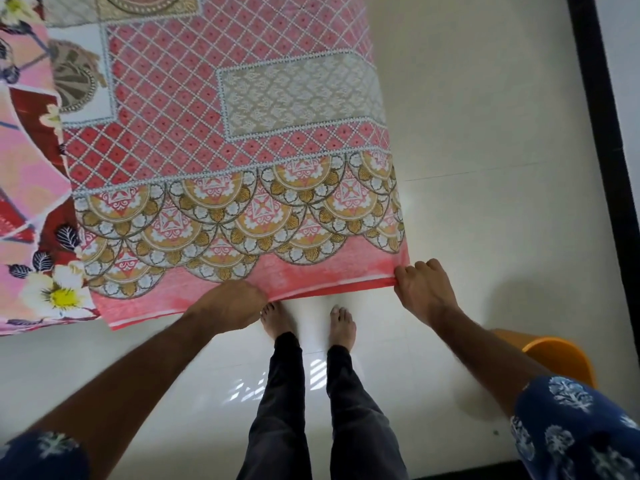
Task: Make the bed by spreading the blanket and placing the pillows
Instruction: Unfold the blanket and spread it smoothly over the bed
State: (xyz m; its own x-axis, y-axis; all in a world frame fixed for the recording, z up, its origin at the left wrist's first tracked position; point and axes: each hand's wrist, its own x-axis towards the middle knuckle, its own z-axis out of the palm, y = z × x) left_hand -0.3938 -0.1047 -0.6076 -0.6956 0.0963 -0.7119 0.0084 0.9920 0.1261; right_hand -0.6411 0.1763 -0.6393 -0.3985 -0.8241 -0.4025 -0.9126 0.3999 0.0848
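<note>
A pink blanket [221, 140] with a white lattice print and a scalloped gold border stretches away from me, held up above the floor. My left hand [232, 306] grips its near hem around the middle, fingers curled under the cloth. My right hand [420, 289] pinches the hem's right corner. The hem between the two hands is pulled taut. On the left, the blanket lies over a bed with a pink and red flowered sheet [31, 188]. No pillows are in view.
My bare feet [308, 323] stand on a glossy white tiled floor [485, 168] just under the hem. An orange plastic stool [557, 358] stands at my right side. A dark vertical frame [599, 116] runs along the right edge.
</note>
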